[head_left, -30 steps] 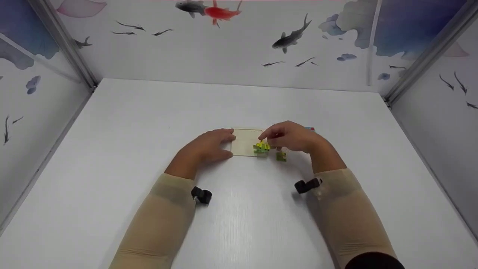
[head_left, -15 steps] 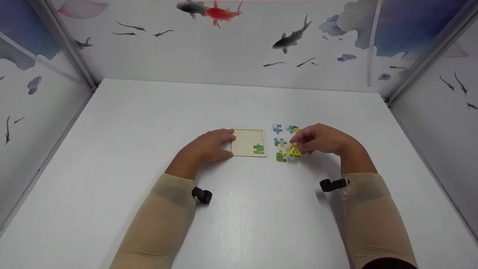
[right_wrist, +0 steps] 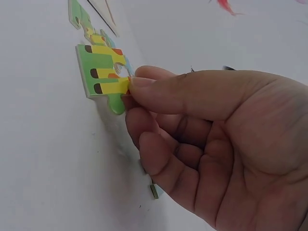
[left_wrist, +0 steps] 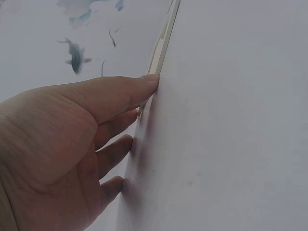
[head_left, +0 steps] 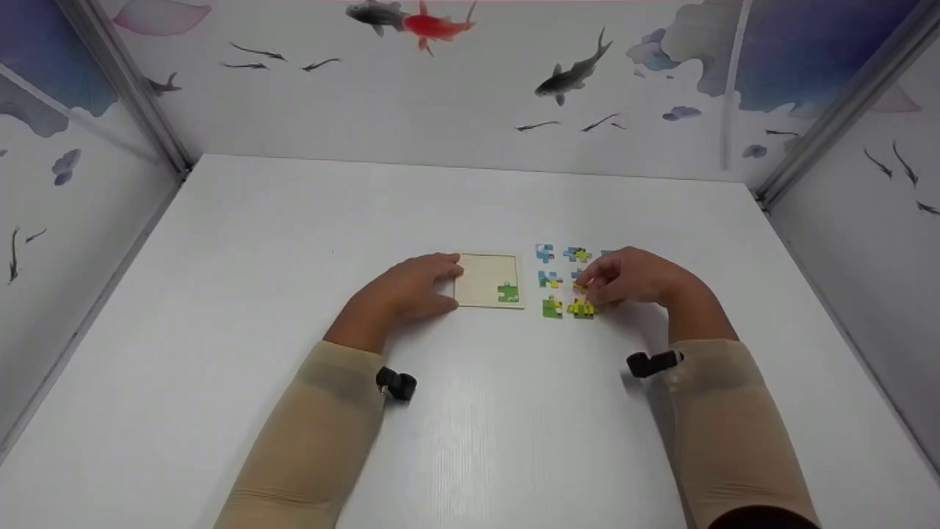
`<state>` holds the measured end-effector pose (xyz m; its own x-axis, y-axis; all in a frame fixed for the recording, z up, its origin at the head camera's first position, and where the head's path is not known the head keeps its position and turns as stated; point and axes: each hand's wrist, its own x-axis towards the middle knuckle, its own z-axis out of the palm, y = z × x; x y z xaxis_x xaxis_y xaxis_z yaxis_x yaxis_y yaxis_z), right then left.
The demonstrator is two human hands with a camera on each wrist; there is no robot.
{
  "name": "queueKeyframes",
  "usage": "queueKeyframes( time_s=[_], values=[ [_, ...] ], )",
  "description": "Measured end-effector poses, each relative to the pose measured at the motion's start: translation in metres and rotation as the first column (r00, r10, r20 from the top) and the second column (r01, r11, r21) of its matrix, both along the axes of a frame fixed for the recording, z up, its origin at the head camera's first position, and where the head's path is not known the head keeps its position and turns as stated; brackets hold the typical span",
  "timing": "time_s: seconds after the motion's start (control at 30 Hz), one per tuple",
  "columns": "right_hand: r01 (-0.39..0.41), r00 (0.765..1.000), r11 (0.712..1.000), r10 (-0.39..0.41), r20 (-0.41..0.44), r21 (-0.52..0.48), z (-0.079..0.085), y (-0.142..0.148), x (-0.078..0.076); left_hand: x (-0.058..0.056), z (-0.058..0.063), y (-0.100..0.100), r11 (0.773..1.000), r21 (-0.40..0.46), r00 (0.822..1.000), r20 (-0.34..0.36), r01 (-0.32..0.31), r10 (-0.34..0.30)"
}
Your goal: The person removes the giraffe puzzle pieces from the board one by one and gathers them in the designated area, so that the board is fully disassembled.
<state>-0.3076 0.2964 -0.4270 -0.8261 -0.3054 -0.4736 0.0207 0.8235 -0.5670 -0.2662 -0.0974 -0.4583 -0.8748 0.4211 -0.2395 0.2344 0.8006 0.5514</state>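
Note:
A square wooden puzzle tray [head_left: 481, 283] lies mid-table with one green jigsaw piece [head_left: 508, 292] in its near right corner. My left hand [head_left: 413, 288] rests against the tray's left edge, thumb and fingers spread along it. Right of the tray, my right hand [head_left: 631, 278] pinches a jigsaw piece [right_wrist: 127, 99] between thumb and index finger; most of that piece is hidden by the fingers. Just in front of those fingertips lies a green-and-yellow piece with giraffe legs [right_wrist: 103, 72].
Other loose pieces lie in rows right of the tray: a blue one [head_left: 544, 253], a blue-and-yellow one [head_left: 578, 254], one at mid-row [head_left: 548, 279] and a green one [head_left: 552, 307]. Patterned walls [head_left: 470, 95] enclose the white table [head_left: 470, 411].
My right hand has moved right, from over the tray to the loose pieces. The giraffe-leg piece it held now lies on the table, released. My left hand has stayed put.

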Motion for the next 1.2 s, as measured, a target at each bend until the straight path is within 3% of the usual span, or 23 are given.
queueKeyframes(
  time_s=[0.57, 0.87, 1.2],
  values=[
    [0.083, 0.995, 0.996, -0.085, -0.055, -0.043, 0.005, -0.013, 0.003, 0.001, 0.004, 0.001, 1.000, 0.013, 1.000, 0.015, -0.006, 0.006],
    [-0.034, 0.991, 0.996, 0.023, -0.133, -0.083, 0.007, -0.059, 0.002, 0.002, 0.001, -0.002, 1.000, 0.009, 1.000, 0.007, -0.006, 0.006],
    [-0.102, 0.988, 0.984, 0.084, -0.126, -0.145, 0.009, -0.105, 0.002, -0.001, 0.001, 0.001, 1.000, -0.005, 1.000, 0.008, -0.006, 0.006]
  ],
)
